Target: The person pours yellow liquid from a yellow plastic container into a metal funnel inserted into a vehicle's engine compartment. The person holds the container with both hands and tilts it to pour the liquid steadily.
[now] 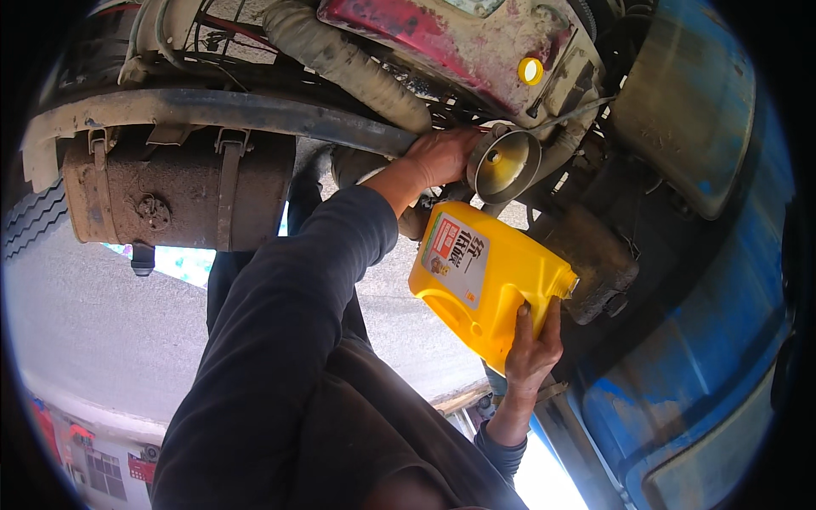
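Note:
My left hand (442,155) is closed at the side of a metal funnel (503,167), gripping it; some of its fingers are hidden behind the bowl. The funnel's wide mouth faces me, and its inside looks yellowish and wet. Just below it, a yellow plastic jug (497,285) with a printed label is tilted, its neck pointing right and a little down. My right hand (534,344) grips the jug close to the neck, with fingers on the yellow plastic. A round yellow cap (530,70) with a pale inside lies on a dusty red engine part (433,47) above the funnel.
A ribbed hose (344,64) and a metal frame rail (229,110) run above my left arm. At left hangs a brown strapped tank (178,191). Blue body panels (680,374) stand along the right, beside a dirty metal box (586,263). Grey ground (102,340) shows below.

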Tool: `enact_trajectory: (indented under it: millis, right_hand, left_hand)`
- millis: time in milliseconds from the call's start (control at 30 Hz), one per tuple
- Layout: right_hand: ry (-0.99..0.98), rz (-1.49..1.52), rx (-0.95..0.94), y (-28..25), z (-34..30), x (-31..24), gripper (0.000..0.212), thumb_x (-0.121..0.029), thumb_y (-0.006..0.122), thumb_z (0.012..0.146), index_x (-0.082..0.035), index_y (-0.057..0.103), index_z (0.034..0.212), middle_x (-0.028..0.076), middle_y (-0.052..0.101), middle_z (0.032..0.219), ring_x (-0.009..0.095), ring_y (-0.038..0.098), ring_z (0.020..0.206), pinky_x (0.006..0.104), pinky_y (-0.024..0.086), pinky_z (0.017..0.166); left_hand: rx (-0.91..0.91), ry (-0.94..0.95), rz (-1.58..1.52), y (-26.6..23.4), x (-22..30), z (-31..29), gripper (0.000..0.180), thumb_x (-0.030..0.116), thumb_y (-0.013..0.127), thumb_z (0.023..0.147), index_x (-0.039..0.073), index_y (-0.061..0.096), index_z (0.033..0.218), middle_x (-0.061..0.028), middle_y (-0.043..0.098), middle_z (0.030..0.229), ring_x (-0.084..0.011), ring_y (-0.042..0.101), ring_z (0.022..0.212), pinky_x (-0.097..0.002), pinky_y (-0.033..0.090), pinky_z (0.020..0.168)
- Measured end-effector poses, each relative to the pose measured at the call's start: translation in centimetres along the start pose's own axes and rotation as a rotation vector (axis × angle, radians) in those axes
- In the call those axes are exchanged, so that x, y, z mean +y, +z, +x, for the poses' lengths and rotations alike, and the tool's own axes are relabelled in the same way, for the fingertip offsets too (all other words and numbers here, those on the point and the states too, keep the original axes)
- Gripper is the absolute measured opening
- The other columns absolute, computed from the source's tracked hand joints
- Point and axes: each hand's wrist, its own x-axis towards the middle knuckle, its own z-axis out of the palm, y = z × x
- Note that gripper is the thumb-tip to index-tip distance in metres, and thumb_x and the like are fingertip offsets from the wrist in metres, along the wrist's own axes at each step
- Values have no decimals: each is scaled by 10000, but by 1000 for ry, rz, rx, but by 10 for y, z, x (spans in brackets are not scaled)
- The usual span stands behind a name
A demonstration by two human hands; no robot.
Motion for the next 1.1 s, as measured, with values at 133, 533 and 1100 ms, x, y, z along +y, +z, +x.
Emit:
enact_trajectory:
  millis: [133, 533, 1100]
  right_hand:
    - [20, -46, 20, 1, 1, 1, 557, -251, 671, 1051, 155, 551, 1412, 281, 703, 1307, 269, 763, 1015, 338, 617, 828]
    - [-430, -313, 2, -4, 3, 25, 267, -207, 652, 1074, -116, 671, 1324, 350, 627, 1372, 391, 772, 1002, 383, 656, 791]
    - [-465, -331, -8, -3, 3, 28, 322, -211, 638, 1082, -161, 626, 1400, 336, 627, 1387, 384, 775, 1003, 389, 652, 802]
  left_hand:
    - [18, 25, 20, 8, -10, 0, 513, 319, 678, 929, 127, 565, 1392, -142, 662, 1345, -366, 672, 1178, -485, 578, 950]
    - [19, 35, 16, 7, -8, 0, 508, 310, 669, 937, 118, 569, 1396, -134, 662, 1362, -354, 671, 1193, -471, 578, 963]
    - [38, 41, 14, 8, -9, -1, 511, 292, 684, 920, 141, 580, 1397, -118, 645, 1359, -350, 677, 1167, -469, 585, 942]
